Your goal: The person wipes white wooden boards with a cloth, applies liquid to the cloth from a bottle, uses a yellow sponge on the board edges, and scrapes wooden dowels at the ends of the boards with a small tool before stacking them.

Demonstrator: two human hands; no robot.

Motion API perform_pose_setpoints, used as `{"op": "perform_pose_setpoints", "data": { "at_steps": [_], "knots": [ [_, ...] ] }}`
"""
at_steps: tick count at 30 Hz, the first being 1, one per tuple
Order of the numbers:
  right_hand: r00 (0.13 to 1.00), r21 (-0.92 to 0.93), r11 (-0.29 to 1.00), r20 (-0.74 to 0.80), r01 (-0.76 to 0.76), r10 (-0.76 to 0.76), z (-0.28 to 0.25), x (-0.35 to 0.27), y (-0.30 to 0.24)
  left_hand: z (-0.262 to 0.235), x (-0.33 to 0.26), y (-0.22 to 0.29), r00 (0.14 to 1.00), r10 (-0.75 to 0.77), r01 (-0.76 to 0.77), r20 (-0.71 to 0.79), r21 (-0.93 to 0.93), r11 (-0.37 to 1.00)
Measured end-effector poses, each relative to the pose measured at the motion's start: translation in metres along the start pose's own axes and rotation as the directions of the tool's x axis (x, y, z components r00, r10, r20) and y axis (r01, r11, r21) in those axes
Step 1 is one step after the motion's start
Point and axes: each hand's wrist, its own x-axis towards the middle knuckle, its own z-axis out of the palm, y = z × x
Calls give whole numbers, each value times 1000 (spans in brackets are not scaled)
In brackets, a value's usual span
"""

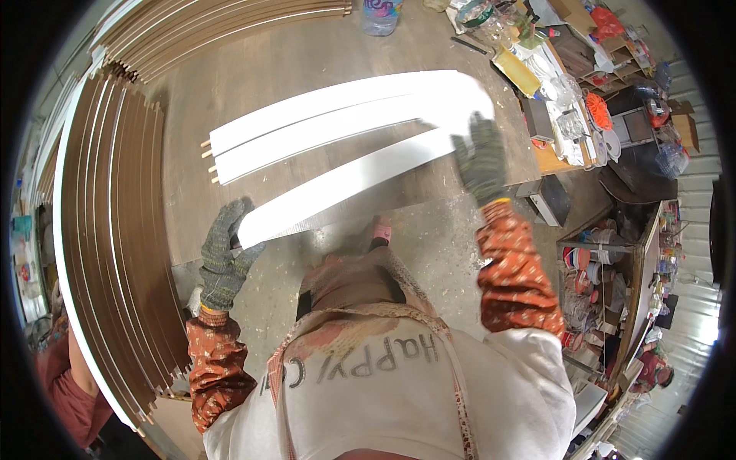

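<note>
A long white board [353, 180] is held at the table's front edge, its left end nearer to me than its right. My left hand [222, 261], in a dark grey knit glove, is closed round the left end. My right hand [481, 163], gloved alike, grips the right end; its fingers are slightly blurred. Beyond lie two more white boards [322, 115], side by side on the brown table [188, 146]. Wooden dowels [207, 154] stick out of their left ends. Glare washes out the right ends of the boards.
Brown-and-white boards stand stacked at the left [115, 230] and far left [222, 34]. A plastic bottle [381, 17] stands at the table's back. Cluttered shelves [606, 261] and a side bench [567, 157] line the right. Another person's arm [77, 360] shows at the left rim.
</note>
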Motion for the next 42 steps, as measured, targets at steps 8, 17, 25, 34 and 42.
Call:
{"op": "perform_pose_setpoints", "data": {
  "at_steps": [8,17,25,34,42],
  "knots": [
    [967,491,871,227,-8,-119,-36,-3,-152,5,0,5,999,-13,14,-53,31,999],
    [937,668,702,22,246,-349,-31,4,-149,-7,1,6,995,104,-95,-6,340,936],
    [972,-88,994,232,61,-39,2,-1,-16,-3,-1,5,991,22,-2,-134,143,990],
    [703,654,635,216,411,-677,-58,11,-271,-4,12,14,987,91,-5,-136,531,847],
    [931,611,773,157,170,-329,-41,27,-125,-14,-7,-2,974,-79,103,-213,103,989]
  ]
}}
